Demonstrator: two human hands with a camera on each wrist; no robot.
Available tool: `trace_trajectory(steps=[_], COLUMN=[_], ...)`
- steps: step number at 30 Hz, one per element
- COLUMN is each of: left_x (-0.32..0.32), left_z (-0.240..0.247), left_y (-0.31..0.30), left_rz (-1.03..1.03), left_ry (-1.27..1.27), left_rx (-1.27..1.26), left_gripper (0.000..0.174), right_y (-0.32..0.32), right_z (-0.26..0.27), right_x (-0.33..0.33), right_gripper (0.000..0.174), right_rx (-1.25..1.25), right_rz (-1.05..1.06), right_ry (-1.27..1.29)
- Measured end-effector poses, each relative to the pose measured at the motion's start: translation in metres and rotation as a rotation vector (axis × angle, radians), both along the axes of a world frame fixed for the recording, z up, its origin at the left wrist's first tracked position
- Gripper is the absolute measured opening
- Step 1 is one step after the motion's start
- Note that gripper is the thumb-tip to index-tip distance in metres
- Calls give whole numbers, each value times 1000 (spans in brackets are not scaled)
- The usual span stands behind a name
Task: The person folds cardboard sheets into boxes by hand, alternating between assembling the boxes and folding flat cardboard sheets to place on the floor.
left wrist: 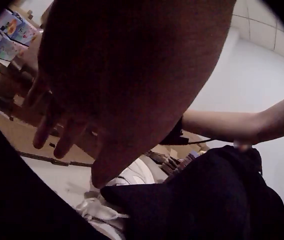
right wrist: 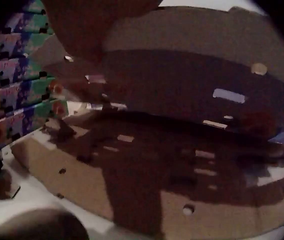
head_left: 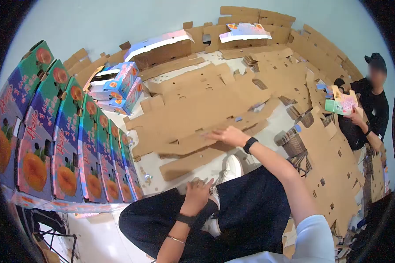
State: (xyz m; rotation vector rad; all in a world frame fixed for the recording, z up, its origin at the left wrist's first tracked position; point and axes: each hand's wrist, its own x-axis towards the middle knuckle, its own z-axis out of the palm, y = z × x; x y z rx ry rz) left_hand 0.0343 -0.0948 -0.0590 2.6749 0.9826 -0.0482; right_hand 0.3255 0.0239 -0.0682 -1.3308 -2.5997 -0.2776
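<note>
My right hand (head_left: 232, 136) reaches forward over a long brown cardboard sheet (head_left: 184, 147), its fingers extended to the left and overlapping the sheet. In the right wrist view the same hand (right wrist: 99, 22) is a dark shape at the top, in front of cardboard with slots and round holes. A second cardboard strip (right wrist: 82, 172) lies nearer on the pale floor. Above my lap is my left hand (head_left: 198, 196), with loose fingers and nothing held. The left wrist view shows this hand (left wrist: 127, 75) from close by, its fingertips above a white shoe (left wrist: 134, 172).
Printed fruit boxes (head_left: 35, 171) stand in a row at the left, with blue boxes (head_left: 123, 83) stacked behind. Flattened cardboard (head_left: 188, 101) covers much of the floor. At the right, another person (head_left: 375, 101) holds a green and pink box (head_left: 340, 105). Cut cardboard stacks (head_left: 294, 142) lie nearby.
</note>
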Motion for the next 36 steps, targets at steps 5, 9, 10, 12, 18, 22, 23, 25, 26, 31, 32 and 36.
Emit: trace_trajectory(steps=[5,9,10,12,18,22,23,25,26,31,32,36], left_x=[-2,5,5,4,-2,0,2,3,3,-21,-21,-25], left_z=[-1,-7,-9,-13,-18,-27,-25,-19,-19,-92,-83,-76], left_y=[5,10,11,17,21,21,21,26,35,88,98,130], left_rz=[18,63,101,127,120,71,64,89,90,400,396,546], left_ry=[33,43,5,42,128,120,120,106,107,-72,-75,229], left_rx=[-43,21,8,-57,-174,-105,-110,-132,-130,196,194,24], left_gripper=[56,56,55,55,56,57,57,60,60,60,60,65], right_y=[-10,6,10,20,25,23,17,10,11,14,23,39], right_z=[2,7,3,-11,-85,-64,-64,-66,-66,-66,-74,-96], right_x=[-23,-29,-32,-44,-62,-63,-63,-65,-65,-47,-34,52], right_gripper=[64,62,59,50,45,63,63,73,73,66,66,66], right_rx=[-29,81,84,101,-184,-419,-424,-418,-417,-561,-562,-918], right_rz=[9,40,63,95,-48,-70,-75,-81,-80,-20,-25,-182], right_ry=[34,3,16,60,-80,-99,-99,-144,-143,78,76,510])
